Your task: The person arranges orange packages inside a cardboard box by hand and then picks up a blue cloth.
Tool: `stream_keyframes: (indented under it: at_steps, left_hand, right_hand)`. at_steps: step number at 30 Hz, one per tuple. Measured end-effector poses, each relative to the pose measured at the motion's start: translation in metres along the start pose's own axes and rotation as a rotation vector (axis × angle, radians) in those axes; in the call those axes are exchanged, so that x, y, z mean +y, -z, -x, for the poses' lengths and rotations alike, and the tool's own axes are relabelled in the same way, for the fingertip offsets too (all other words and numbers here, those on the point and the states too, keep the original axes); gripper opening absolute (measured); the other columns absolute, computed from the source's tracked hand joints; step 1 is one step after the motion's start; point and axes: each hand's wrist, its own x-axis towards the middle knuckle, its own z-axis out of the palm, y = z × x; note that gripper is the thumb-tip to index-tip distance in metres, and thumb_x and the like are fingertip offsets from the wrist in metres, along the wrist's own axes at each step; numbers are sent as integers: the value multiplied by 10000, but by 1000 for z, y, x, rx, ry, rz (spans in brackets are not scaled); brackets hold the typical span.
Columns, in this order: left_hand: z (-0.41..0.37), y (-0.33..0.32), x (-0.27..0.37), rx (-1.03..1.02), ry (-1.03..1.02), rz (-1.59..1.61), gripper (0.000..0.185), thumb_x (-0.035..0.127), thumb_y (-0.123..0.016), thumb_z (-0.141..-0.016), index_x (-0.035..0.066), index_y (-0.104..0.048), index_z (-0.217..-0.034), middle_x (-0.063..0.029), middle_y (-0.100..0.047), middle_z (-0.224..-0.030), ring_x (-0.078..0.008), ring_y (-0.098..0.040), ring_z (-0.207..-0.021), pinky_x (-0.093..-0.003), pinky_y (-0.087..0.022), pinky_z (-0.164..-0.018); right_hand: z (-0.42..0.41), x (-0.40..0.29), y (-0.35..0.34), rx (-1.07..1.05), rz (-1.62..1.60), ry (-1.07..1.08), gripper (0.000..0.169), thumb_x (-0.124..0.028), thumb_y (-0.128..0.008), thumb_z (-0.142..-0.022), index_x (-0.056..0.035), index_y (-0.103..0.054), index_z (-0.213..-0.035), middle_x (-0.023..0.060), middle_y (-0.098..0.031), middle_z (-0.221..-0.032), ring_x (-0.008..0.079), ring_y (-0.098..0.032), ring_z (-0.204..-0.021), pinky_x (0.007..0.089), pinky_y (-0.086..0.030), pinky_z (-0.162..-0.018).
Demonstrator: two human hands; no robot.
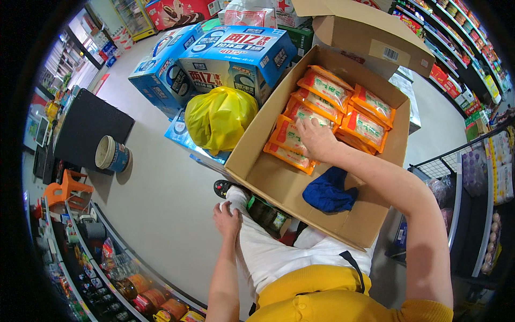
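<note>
An open cardboard box (261, 177) stands before me, its far flap (362, 34) folded out. Inside lie several orange plastic packets (324, 86) with clear windows, in two overlapping rows. My right hand (318, 139) reaches into the box and rests on the left row, fingers spread over a packet (285, 133); I see no packet lifted. A crumpled dark blue cloth (332, 191) lies on the box floor nearer to me. My left hand (226, 219) holds nothing and rests on the knee of my white trousers (265, 245), fingers slightly bent.
Blue printed cartons (237, 52) are stacked left of the box, and a yellow plastic bag (221, 116) sits on a lower one. A bucket (112, 155) and an orange stool (66, 189) stand farther left. Stocked shelves (132, 277) line the lower left; a wire-topped rack (438, 165) is at right.
</note>
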Motion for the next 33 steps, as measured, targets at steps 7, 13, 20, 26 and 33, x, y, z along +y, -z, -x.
stream_keyframes:
  at_steps: [7, 13, 20, 26, 33]
  left_hand:
    - [-1, -1, 0, -9, 14, 18, 381, 268, -624, -762, 186, -585, -1132, -128, -411, -1321, -350, -428, -1167, -449, -401, -946]
    - [-2, -2, 1, -15, 18, 8, 383, 271, -616, -764, 188, -586, -1136, -133, -405, -1330, -349, -419, -1184, -463, -393, -951]
    - [-2, -2, 1, -22, 28, 17, 380, 268, -622, -765, 191, -584, -1135, -136, -401, -1331, -349, -419, -1181, -466, -393, -949]
    - [-1, -3, -1, -12, 15, 5, 377, 259, -639, -763, 184, -582, -1129, -127, -407, -1320, -343, -428, -1163, -455, -400, -943]
    - [-1, 1, 3, -32, 31, 14, 378, 263, -630, -768, 183, -579, -1135, -128, -406, -1319, -345, -423, -1171, -460, -397, -949]
  right_hand:
    - [-9, 28, 1, 125, 41, -123, 720, -205, -628, -768, 34, -302, -1364, 192, -466, -1190, 322, -464, -1107, 468, -409, -917]
    - [1, 17, -7, 149, 105, -99, 848, -307, -680, -733, 74, -274, -1372, 198, -446, -1231, 318, -444, -1129, 456, -378, -956]
    - [2, 14, 5, -23, 171, -2, 924, -340, -745, -639, 85, -317, -1339, 166, -504, -1149, 281, -460, -1091, 410, -418, -865]
    - [10, 8, 0, -5, 142, 30, 879, -313, -743, -633, 88, -343, -1307, 175, -515, -1123, 289, -477, -1064, 395, -425, -847]
    - [1, 12, -2, 14, -49, -184, 736, -411, -648, -727, 91, -412, -1211, 199, -502, -1132, 311, -469, -1079, 427, -418, -869]
